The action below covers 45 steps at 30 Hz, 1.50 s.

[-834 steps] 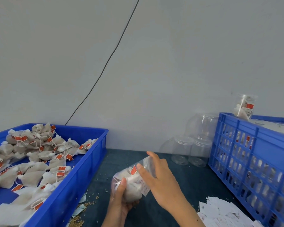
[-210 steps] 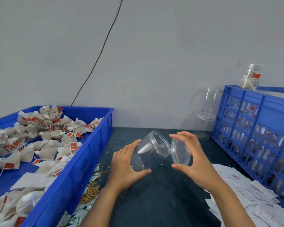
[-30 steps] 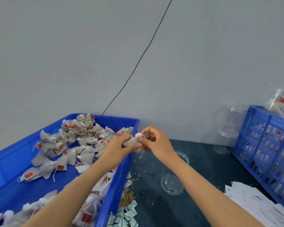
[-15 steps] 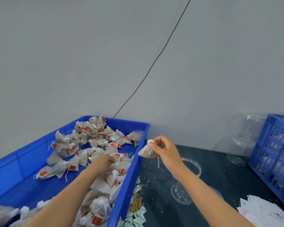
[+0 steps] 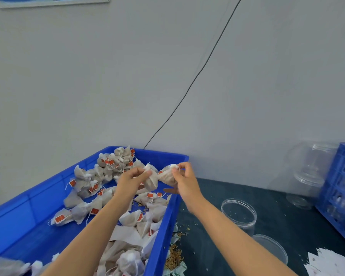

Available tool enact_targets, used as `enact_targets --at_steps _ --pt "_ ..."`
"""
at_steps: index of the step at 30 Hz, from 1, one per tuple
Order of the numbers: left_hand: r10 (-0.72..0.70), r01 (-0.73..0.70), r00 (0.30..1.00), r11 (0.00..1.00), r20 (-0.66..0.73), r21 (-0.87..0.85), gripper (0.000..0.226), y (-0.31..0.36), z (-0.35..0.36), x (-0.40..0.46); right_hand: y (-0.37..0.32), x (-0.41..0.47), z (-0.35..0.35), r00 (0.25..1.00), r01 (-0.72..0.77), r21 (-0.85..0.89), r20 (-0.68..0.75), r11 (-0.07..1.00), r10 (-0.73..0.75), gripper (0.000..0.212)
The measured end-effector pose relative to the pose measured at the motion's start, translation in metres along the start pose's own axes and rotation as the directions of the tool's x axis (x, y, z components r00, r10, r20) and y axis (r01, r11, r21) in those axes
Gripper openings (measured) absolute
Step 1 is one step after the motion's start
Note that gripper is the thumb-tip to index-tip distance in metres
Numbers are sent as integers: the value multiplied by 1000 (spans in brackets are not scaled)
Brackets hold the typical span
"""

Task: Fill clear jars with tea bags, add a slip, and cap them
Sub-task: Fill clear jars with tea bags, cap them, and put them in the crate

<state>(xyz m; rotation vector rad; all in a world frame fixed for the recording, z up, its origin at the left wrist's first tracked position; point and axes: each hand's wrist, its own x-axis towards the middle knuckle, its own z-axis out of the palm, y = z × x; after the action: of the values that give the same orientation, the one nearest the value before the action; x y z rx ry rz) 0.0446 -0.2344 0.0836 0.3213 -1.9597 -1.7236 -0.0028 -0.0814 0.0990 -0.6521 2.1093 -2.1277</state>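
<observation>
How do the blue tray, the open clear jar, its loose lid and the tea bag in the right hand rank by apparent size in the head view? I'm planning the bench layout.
1. blue tray
2. open clear jar
3. loose lid, unsure: partly hidden by the arm
4. tea bag in the right hand

A strip of bare dark worktop [image 5: 211,198] is left open between the blue tray [image 5: 163,226] and the open jar [image 5: 239,215]. That strip is bounded on the left by the tray's raised side wall, at whose foot spilled grain [image 5: 174,255] is scattered. Just in front of the jar a clear lid [image 5: 271,249] is laid flat. Stacked empty jars [image 5: 309,172] are set against the wall, touching the blue crate [image 5: 339,196] that closes the right edge. The near right corner is covered by paper slips [image 5: 331,263]. The tray floor is crowded with tea bags [image 5: 112,166].
</observation>
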Motion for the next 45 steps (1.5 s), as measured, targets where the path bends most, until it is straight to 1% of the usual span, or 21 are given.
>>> enact_targets --at_steps 3,8,10,11,12,13,16,17,18,19,21,22,23,25,28,30,32,37,39,43,45 --pt "35 -33 999 996 30 -82 12 5 2 -3 3 5 17 998 62 -143 29 988 -59 14" --pt "91 -90 996 995 15 -46 12 4 2 -1 11 4 34 991 -25 -10 133 1000 26 22" --pt "89 -89 996 996 10 2 11 1 2 -1 13 3 36 965 -50 109 260 993 20 37" --pt "84 -84 996 996 8 17 13 0 1 -1 16 3 36 946 -58 127 323 990 14 37" --pt "73 -73 997 997 4 20 14 -1 1 -1 19 4 36 934 -49 93 356 994 13 28" --pt "55 -55 998 998 -1 12 16 0 0 -1 21 6 35 932 -32 61 362 998 8 22" --pt "-12 13 1000 999 16 -46 27 -1 -3 3 32 17 32 963 76 -62 262 995 -58 33" --pt "-33 34 999 999 26 -21 28 -3 -5 4 33 19 31 974 84 -64 218 994 -68 30" --pt "-48 45 998 995 30 94 26 -7 -7 7 36 21 30 981 87 -64 180 994 -74 28" --pt "-55 38 997 951 46 308 22 -12 -9 9 38 22 30 987 80 -54 144 995 -71 27" --pt "-141 -23 976 688 164 726 23 -24 -16 14 42 24 29 992 81 -71 103 994 -74 29" --pt "-230 -67 946 551 228 832 26 -28 -18 15 44 25 29 992 85 -85 96 993 -77 29" --pt "-319 -104 908 459 273 882 29 -30 -21 14 45 26 29 992 94 -95 96 991 -85 30" --pt "-426 -143 847 396 319 907 33 -30 -26 14 46 26 30 988 128 -120 102 985 -116 28" --pt "-497 -125 783 462 373 878 35 -29 -34 15 50 26 31 981 175 -157 108 972 -160 27" --pt "-564 -124 723 463 399 878 44 -31 -34 12 52 26 34 979 184 -191 128 964 -161 27" --pt "-595 -116 695 462 404 879 55 -37 -30 9 53 26 36 978 183 -227 143 956 -154 27" --pt "-514 -152 737 506 439 849 33 -44 -28 9 56 27 38 981 169 -290 137 942 -134 22" --pt "-445 -155 790 520 422 840 26 -40 -30 11 57 28 38 984 155 -303 135 940 -118 21" --pt "-166 -97 947 672 276 734 23 -29 -33 16 54 28 38 989 111 -261 123 959 -81 16" --pt "1 -104 988 750 156 653 16 -25 -31 16 53 28 38 989 101 -222 126 970 -74 14"
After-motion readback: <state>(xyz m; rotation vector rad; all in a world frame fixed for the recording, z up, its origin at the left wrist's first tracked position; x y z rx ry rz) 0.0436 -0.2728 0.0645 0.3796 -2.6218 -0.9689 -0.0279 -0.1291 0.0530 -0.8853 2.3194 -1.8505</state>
